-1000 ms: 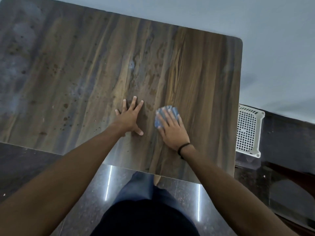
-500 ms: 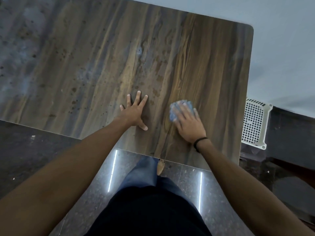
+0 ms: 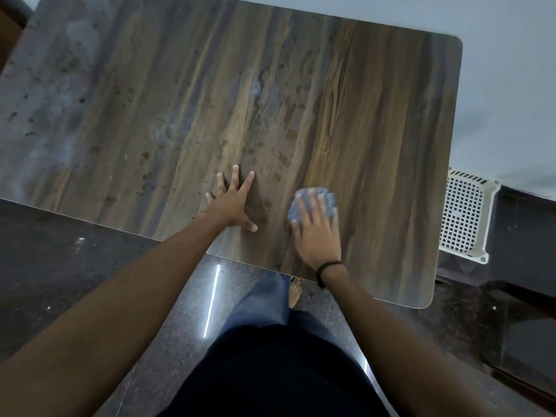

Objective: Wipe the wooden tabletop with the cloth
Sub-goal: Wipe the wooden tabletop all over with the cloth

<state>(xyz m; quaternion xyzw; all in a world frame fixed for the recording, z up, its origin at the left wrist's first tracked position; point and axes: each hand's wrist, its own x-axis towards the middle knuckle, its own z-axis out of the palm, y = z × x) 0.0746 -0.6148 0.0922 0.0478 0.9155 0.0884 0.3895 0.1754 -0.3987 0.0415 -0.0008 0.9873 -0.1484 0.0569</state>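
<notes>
While braced on the left hand [image 3: 231, 203], spread flat and gripping nothing on the near part of the wooden tabletop [image 3: 376, 130], pressed the blue cloth [image 3: 330, 197] down under the right hand [image 3: 317, 233], with straight fingers laid across the wad rather than curled round it. Kept the cloth on the near right stretch of the wood, just right of the left thumb and apart from it. To do this stroke well, probably needed firm, even pressure through the whole palm, overlapping passes along the grain, and a drift left and far onto the brown spots [image 3: 282, 158] just beyond the two hands, seemingly not yet cleaned. Needed also to keep the wad bunched under the fingers, to avoid dragging bare skin over the surface, and to stop short of the near edge. Left alone the white perforated basket [image 3: 464, 215] beyond the right edge of the table. Against a second ago, had carried the cloth slightly rightward from the left hand; against half a second ago, had drawn it back leftward and nearer. Had not shifted the left hand from its place beside the stains. Took in more of the near right corner than before, judged a change of view and no move of the table.
</notes>
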